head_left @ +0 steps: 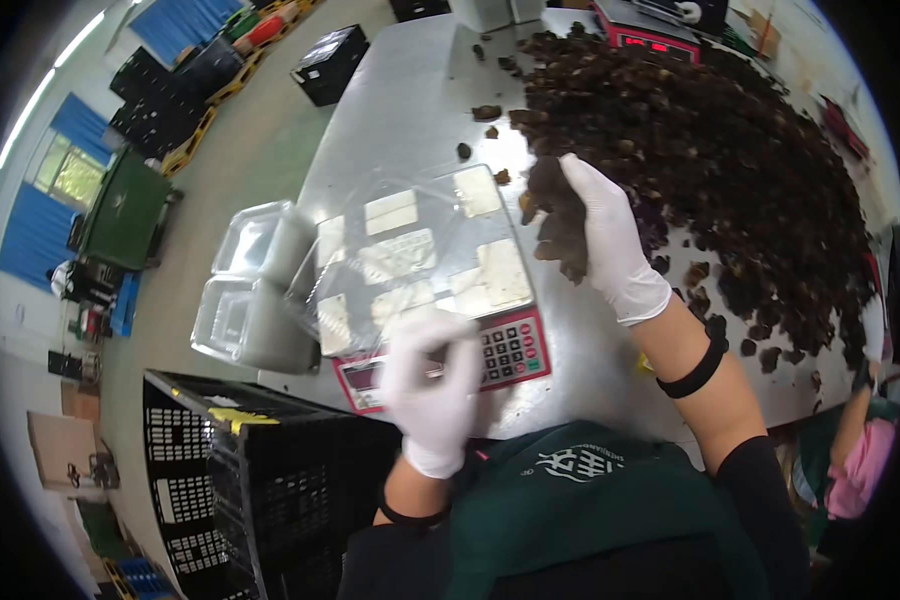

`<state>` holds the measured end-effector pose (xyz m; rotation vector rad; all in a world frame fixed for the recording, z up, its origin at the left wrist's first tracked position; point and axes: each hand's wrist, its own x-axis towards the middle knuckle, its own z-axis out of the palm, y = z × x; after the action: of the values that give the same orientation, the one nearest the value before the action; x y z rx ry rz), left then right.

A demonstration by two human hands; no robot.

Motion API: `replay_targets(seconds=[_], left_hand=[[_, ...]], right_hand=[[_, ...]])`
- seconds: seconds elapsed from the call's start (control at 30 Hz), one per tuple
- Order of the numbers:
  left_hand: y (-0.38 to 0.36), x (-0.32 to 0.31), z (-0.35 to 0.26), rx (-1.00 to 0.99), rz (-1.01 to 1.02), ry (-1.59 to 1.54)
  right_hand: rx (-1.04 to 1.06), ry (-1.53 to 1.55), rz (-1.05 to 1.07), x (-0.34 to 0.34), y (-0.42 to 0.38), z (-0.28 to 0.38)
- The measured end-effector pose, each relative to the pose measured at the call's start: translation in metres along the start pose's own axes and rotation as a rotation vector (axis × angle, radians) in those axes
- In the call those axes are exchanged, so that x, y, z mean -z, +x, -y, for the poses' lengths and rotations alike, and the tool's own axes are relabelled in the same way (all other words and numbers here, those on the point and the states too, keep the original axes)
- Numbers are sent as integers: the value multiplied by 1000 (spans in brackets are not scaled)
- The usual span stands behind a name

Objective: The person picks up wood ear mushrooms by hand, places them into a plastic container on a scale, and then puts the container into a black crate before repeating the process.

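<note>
My right hand (615, 235), in a white glove, holds a clump of dark brown pieces (562, 215) to the right of the scale. My left hand (432, 385), also gloved, is over the scale's front edge, with its fingers curled; whether it pinches anything is too blurred to tell. A clear plastic container (370, 240) is over the metal plate of the red scale (515, 350). White paper labels (398, 257) are stuck on the plate. A large heap of dark brown pieces (690, 130) covers the right part of the metal table (390, 110).
Stacked clear containers (250, 320) stand left of the scale. Black crates (270, 480) are at the front left. Another red scale (650, 42) stands at the back. Part of another person (860, 460) shows at the right edge.
</note>
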<state>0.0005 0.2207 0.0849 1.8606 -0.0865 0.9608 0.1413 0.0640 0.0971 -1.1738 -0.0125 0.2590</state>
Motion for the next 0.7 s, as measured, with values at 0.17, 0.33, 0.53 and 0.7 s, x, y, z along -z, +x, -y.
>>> replay_targets(seconds=[0.17, 0.33, 0.53, 0.7], left_hand=[[34, 62, 46, 230, -279, -31], [36, 81, 71, 253, -418, 19], [29, 80, 85, 300, -442, 60], [25, 67, 79, 327, -295, 72]], right_hand=[[15, 51, 356, -89, 9, -12], [-9, 70, 465, -156, 31, -69], [575, -854, 655, -163, 40, -128], [739, -1407, 870, -125, 45, -104]])
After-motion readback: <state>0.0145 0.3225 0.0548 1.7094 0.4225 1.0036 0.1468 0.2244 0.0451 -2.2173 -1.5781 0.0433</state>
